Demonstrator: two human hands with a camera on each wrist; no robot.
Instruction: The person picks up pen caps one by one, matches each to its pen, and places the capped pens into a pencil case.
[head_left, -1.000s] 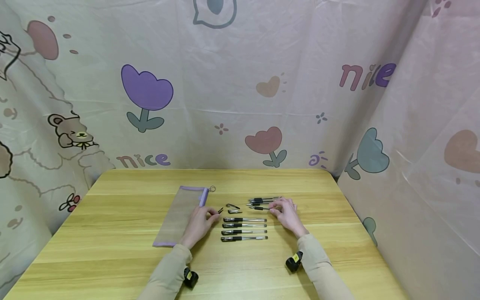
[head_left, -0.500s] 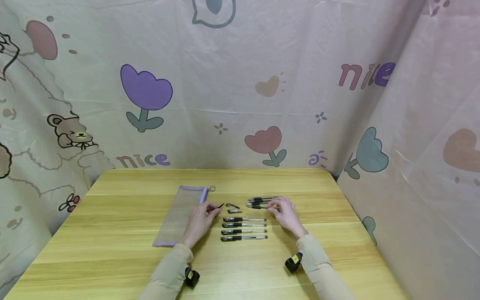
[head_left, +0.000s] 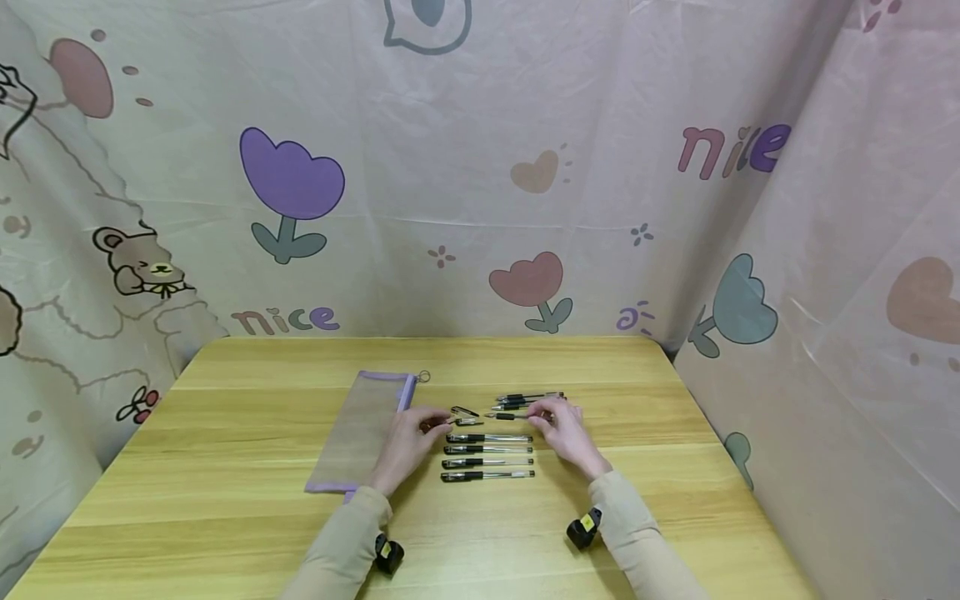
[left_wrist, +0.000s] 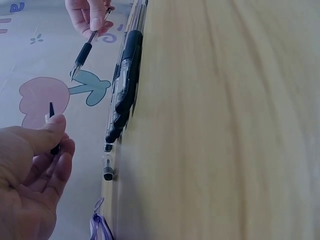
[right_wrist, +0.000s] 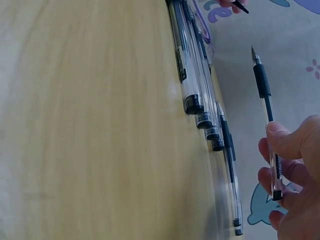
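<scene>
Head view first: looking down at a pale yellow wood-grain table [head_left: 225, 442], with a cartoon-printed white cloth [head_left: 420, 167] hanging behind. Starting at the left and spotting a flat beige see-through pouch with purple edging [head_left: 352, 425], lying partly behind the left hand [head_left: 412, 437]. Pinching a small black-and-clear plastic pen cap [left_wrist: 51, 108] in that hand, thumb against fingers, just left of the row below.

Moving right, finding two loose pen caps with black clips [head_left: 469, 422] lying near each other on the wood. Lining up in front of those: four capped clear-barrelled pens with black grips [head_left: 474, 450], roughly parallel. Further right and behind, seeing a couple of uncapped clear pens with dark grips [head_left: 517, 398] lying close together.

Ending with the right hand [head_left: 562, 429], gripping an uncapped clear plastic pen with a black rubber grip [right_wrist: 268, 107] by its rear half, metal tip aiming left at the cap but not touching it.

Guessing at a cap-fitting step, just before contact. Probably calling next for lining up tip and cap mouth, then pushing straight together. Not managing to tell which way the mouth is facing, so maybe needing a turn first.
</scene>
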